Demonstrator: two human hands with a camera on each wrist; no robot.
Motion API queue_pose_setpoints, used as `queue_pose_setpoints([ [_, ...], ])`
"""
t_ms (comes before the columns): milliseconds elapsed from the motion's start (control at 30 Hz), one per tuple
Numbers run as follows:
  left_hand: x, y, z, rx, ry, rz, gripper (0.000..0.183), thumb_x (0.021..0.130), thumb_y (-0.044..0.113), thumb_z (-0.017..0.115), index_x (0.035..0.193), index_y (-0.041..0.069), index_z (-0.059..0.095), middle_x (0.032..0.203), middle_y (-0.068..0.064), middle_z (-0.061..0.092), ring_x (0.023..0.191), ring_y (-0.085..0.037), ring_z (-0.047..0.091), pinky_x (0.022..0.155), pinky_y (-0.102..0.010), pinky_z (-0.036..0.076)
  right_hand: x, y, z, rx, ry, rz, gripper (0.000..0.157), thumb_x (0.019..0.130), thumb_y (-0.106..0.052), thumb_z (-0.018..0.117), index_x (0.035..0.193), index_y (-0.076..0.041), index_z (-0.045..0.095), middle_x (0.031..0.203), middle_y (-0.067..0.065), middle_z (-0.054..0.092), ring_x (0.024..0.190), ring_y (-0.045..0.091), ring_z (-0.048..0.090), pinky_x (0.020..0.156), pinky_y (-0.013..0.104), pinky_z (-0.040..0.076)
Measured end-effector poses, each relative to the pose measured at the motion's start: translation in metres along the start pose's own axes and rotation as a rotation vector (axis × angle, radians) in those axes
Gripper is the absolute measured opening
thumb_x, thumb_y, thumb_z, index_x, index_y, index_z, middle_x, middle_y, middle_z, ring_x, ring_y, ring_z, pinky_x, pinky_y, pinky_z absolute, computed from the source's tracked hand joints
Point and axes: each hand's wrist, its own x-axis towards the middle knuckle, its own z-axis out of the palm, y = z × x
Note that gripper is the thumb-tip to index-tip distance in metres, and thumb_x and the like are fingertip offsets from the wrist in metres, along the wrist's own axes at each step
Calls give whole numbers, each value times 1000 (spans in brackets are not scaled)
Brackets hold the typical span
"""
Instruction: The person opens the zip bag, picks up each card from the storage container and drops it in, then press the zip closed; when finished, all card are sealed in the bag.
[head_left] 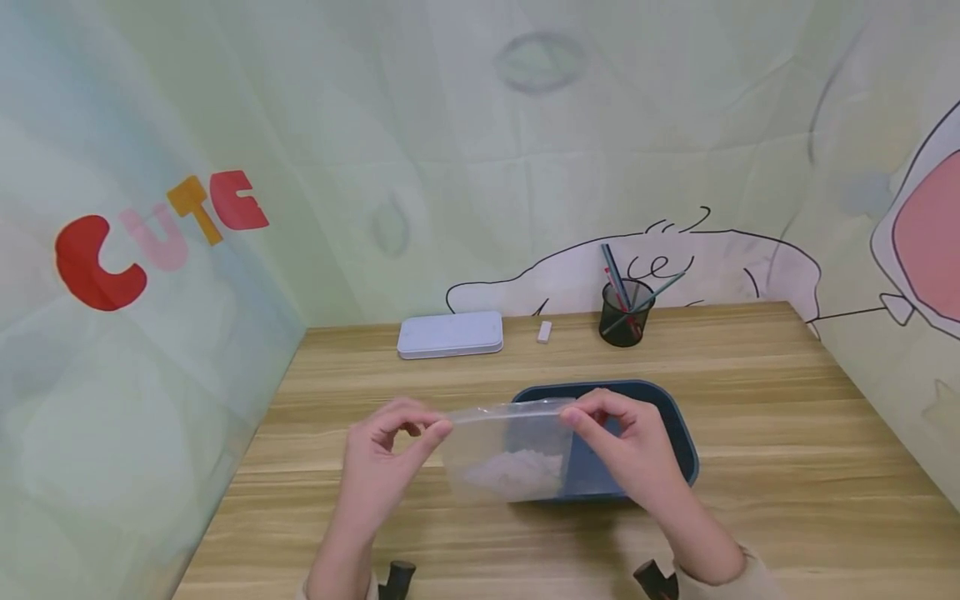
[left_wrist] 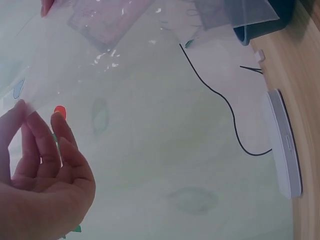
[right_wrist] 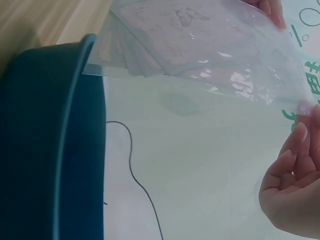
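Observation:
A clear plastic bag (head_left: 480,450) hangs upright between my two hands, with a whitish heap low inside it. In the right wrist view the bag's contents look like several thin, flat, clear packets (right_wrist: 170,35). My left hand (head_left: 386,454) pinches its upper left corner between thumb and forefinger. At the upper right corner, the thumb and forefinger of my right hand (head_left: 633,442) pinch the rim. Behind the bag's right part stands a dark blue plastic bin (head_left: 681,433), partly covered by the bag and the right hand.
At the table's back edge lie a pale lilac flat case (head_left: 450,335) and a small white eraser-like block (head_left: 544,332). A black mesh cup (head_left: 624,321) with pencils stands right of them. Printed cloth (head_left: 375,125) surrounds the wooden table (head_left: 787,433).

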Motion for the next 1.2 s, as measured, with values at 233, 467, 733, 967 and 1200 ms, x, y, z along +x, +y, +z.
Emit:
queue_pose_setpoints([
  [233, -2, -3, 7, -72, -14, -130, 7, 92, 6, 62, 95, -1, 61, 76, -12, 63, 65, -21, 61, 55, -27, 53, -1, 5, 12, 119, -10, 173, 13, 90, -19, 68, 87, -6, 70, 85, 6, 70, 84, 23, 65, 79, 31, 55],
  [467, 0, -20, 14, -106, -18, -154, 13, 99, 11, 53, 102, -1, 54, 76, -15, 63, 57, -24, 62, 46, -30, 52, 1, 19, 23, 118, -26, 273, 22, 91, -29, 66, 92, -7, 69, 85, 7, 69, 81, 23, 64, 72, 37, 56],
  [733, 0, -36, 21, -138, 90, -226, 19, 100, 16, 51, 107, -2, 53, 75, -22, 61, 53, -25, 61, 42, -33, 52, -3, 25, 36, 126, -129, 314, 30, 99, -34, 53, 99, -8, 66, 94, 7, 68, 89, 26, 62, 75, 40, 54],
  [967, 1, -43, 25, -156, 165, -285, 22, 100, 19, 52, 110, -1, 52, 73, -18, 61, 52, -21, 61, 43, -30, 52, -10, 31, 44, 88, -245, 360, 27, 96, -33, 57, 102, -9, 67, 98, 4, 69, 92, 22, 63, 78, 39, 54],
  [1200, 3, -48, 27, -190, 232, -347, 24, 99, 25, 53, 111, 5, 53, 73, -12, 61, 53, -21, 61, 45, -28, 52, -20, 43, 50, -11, -350, 290, 16, 95, -27, 62, 102, -15, 67, 91, -3, 65, 82, 15, 59, 71, 27, 51],
])
